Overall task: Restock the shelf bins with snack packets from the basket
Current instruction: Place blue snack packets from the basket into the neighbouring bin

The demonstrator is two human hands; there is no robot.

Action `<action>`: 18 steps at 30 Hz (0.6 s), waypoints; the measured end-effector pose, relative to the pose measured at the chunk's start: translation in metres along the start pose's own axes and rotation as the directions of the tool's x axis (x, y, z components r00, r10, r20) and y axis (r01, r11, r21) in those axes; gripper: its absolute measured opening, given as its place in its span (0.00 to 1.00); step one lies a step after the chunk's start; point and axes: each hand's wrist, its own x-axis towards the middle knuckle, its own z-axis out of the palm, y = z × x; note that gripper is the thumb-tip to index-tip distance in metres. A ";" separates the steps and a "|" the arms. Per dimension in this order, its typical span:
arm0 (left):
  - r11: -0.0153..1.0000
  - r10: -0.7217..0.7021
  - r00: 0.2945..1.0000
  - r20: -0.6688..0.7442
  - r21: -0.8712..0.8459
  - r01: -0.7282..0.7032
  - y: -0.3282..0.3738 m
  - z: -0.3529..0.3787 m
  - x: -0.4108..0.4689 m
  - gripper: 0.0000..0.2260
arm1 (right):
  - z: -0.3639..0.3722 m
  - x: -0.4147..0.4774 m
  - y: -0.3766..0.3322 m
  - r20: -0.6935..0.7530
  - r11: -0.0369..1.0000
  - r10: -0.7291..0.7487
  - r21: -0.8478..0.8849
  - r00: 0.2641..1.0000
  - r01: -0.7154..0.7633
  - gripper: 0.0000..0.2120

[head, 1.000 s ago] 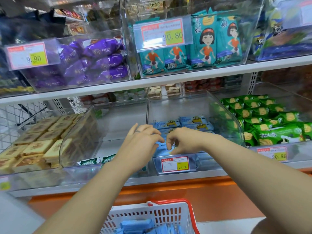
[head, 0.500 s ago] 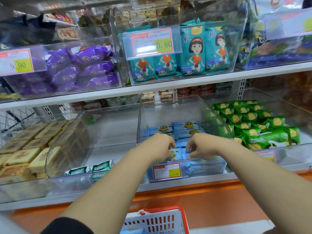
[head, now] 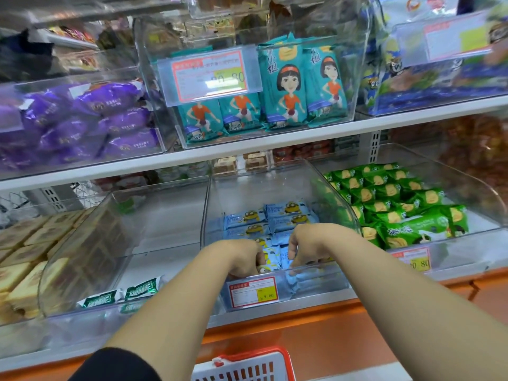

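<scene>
Black sleeve (head: 118, 364) showing at lower left of frame, covering upper part of left arm; plain dark fabric, hem curving round arm. Left forearm (head: 178, 303) running bare from hem to left hand (head: 242, 259) near frame centre. Right forearm (head: 398, 284) coming in bare from lower right edge of frame, ending at right hand (head: 308, 248). Both hands showing bare; fingertips mostly hiding from view.

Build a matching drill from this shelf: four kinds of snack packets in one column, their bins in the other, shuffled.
Column 1
1. purple packets
2. teal packets
3. green packets
4. light blue packets

Column 2
A. lower shelf, rightmost bin
B. upper shelf, left bin
C. lower shelf, second bin from the right
D. upper shelf, middle bin

Pairs: 1-B, 2-D, 3-A, 4-C
</scene>
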 end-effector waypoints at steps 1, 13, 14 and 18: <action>1.000 0.003 1.000 0.000 -0.006 -0.003 -0.001 0.002 0.001 0.13 | 0.001 -0.001 -0.001 0.009 1.000 0.005 -0.013 1.000 -0.005 0.22; 0.992 0.067 0.970 -0.232 -0.092 -0.091 -0.001 -0.010 -0.017 0.18 | 0.007 -0.017 0.001 -0.422 0.991 0.035 0.133 0.906 0.024 0.16; 0.990 0.107 0.939 -0.326 -0.048 -0.129 0.001 -0.010 -0.023 0.17 | 0.008 -0.022 -0.003 -0.498 0.987 0.016 0.146 0.867 0.066 0.13; 0.936 0.211 0.700 -0.682 -0.067 -0.347 -0.005 0.006 -0.070 0.10 | 0.025 -0.047 -0.036 -0.776 0.928 -0.058 0.190 0.628 0.321 0.04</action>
